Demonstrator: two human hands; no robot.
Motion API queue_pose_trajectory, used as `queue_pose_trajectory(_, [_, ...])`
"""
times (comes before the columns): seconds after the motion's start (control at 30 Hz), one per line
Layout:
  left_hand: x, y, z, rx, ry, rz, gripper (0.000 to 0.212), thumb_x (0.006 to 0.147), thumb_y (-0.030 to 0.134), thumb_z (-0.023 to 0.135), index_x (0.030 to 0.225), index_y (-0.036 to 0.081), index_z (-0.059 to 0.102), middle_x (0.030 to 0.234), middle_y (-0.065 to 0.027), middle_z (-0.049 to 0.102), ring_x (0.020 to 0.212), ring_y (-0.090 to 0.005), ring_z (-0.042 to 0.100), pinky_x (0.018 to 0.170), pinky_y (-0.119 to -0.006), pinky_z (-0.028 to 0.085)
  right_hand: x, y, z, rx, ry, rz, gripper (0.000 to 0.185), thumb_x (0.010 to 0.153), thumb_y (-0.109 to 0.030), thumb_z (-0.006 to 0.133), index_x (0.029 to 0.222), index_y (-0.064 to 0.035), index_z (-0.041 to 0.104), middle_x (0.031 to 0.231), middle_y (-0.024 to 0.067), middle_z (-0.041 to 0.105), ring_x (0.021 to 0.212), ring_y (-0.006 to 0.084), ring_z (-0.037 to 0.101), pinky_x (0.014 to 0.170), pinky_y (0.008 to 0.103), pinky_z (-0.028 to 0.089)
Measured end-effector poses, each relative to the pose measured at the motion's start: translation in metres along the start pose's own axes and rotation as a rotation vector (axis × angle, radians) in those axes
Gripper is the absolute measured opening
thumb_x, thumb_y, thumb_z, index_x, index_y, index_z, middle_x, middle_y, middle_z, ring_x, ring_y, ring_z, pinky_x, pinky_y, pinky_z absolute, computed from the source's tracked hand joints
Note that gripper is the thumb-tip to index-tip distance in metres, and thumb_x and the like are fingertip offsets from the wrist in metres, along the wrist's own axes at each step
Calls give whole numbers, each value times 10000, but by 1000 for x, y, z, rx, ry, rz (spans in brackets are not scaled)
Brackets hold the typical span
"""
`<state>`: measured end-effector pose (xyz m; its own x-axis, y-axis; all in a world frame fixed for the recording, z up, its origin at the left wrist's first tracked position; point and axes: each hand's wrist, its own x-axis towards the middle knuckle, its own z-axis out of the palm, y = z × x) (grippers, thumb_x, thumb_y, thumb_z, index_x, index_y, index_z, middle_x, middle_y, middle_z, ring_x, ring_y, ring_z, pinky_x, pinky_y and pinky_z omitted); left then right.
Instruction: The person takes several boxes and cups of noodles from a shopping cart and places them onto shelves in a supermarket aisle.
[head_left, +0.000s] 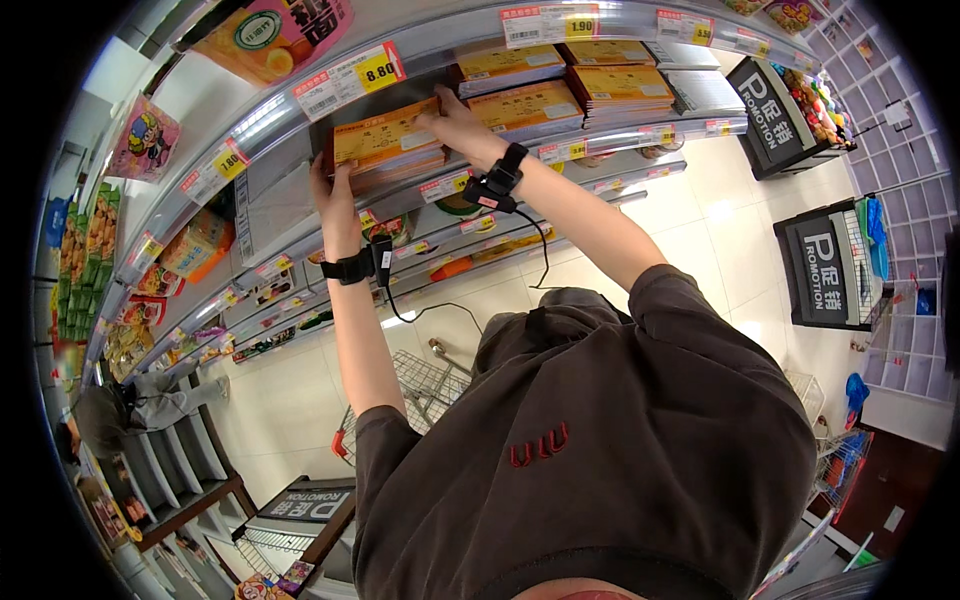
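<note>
A stack of orange-covered paper pads lies on a shop shelf, and both hands are on it. My left hand grips its left end, fingers around the side. At the far right corner of the same stack, my right hand has its thumb on the top and its fingers at the back edge. More orange pads stand in stacks just to the right, with white pads beyond them. Both wrists wear black straps with small cabled devices.
A shelf rail with price tags runs above the pads. Lower shelves hold packaged food. A wire shopping cart stands below, promotion bins at the right. Another person is low at the left.
</note>
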<state>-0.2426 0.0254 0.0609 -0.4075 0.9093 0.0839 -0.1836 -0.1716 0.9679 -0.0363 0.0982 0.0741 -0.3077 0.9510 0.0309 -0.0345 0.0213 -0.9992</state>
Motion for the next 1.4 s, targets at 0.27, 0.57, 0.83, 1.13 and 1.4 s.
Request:
queue_pose_trajectory(0.27, [0,-10,5,121,-54,96,566,899,125,610,1386,-13,358,1266,-114,548,1145,-192,507,996,-301,380,-16,-31,-12,-1088,-88,-477,987,791,-521,707,1511,-65,209,1500,258,304,1412,452,213,1151,498,254])
queue_pose_trajectory(0.57, [-19,-11,30,344,-116,113,582,932,278,637,1350,-27,371,1235,-162,559,1120,-217,542,965,-324,415,-1,-35,-34,-1545,-232,-494,1090,651,-529,799,1511,-136,257,1350,194,485,1334,391,370,1138,516,251])
queue_pose_trajectory(0.83, [-9,-11,20,393,-179,209,661,855,368,740,1280,-49,454,1153,-181,627,1043,-210,608,889,-321,471,4,-47,-18,-1586,-325,-374,1007,606,-497,826,1398,-58,385,1249,178,527,1178,401,479,1084,556,304])
queue_pose_trajectory(1.13, [0,38,22,959,-361,255,980,706,400,840,1439,-14,340,1294,-246,570,1220,-325,560,986,-359,469,7,-31,-38,-1481,-252,-486,945,633,-502,803,1370,-48,425,1267,137,511,1213,338,454,1041,569,346])
queue_pose_trajectory(1.4, [11,46,34,1418,-508,244,1153,597,361,858,1528,234,190,1497,-249,317,1334,-391,407,1039,-448,424,4,-42,-30,-1465,-314,-384,966,637,-538,804,1376,-51,417,1305,170,501,1261,368,439,1082,519,329])
